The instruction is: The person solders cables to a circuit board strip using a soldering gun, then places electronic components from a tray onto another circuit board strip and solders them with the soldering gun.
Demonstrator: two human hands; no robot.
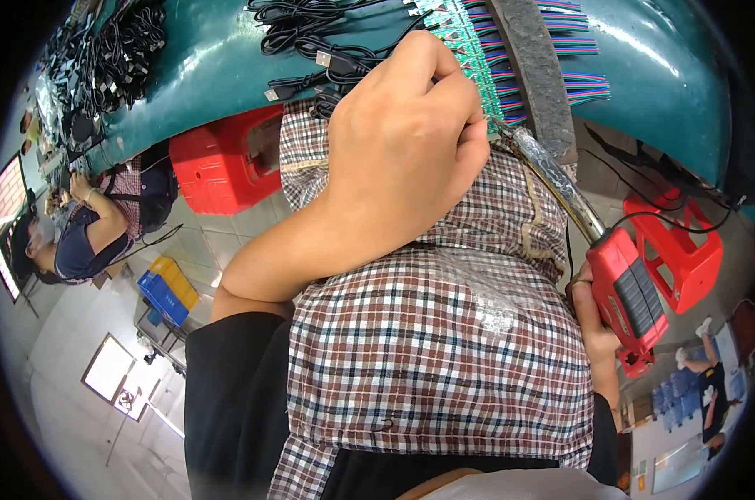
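Note:
My left hand (411, 137) is closed, its fingers curled at the near end of a row of small green circuit boards (465, 50). What its fingertips pinch is hidden behind the knuckles. My right hand (594, 325) grips a red and black soldering iron (631, 287) from below. The long metal barrel points up and left, and its tip is at the near end of the boards, close to my left fingers. Under a dark grey bar (535, 71) run thin multicoloured wires (585, 83), which stick out to its right. Black USB cables (336, 62) lie coiled left of the boards.
The work lies on a green tabletop (211, 58), with a heap of black cables (132, 50) at far left. Red stools (223, 162) stand below the table on both sides. A co-worker (94, 225) sits at left. The iron's cord (685, 208) trails right.

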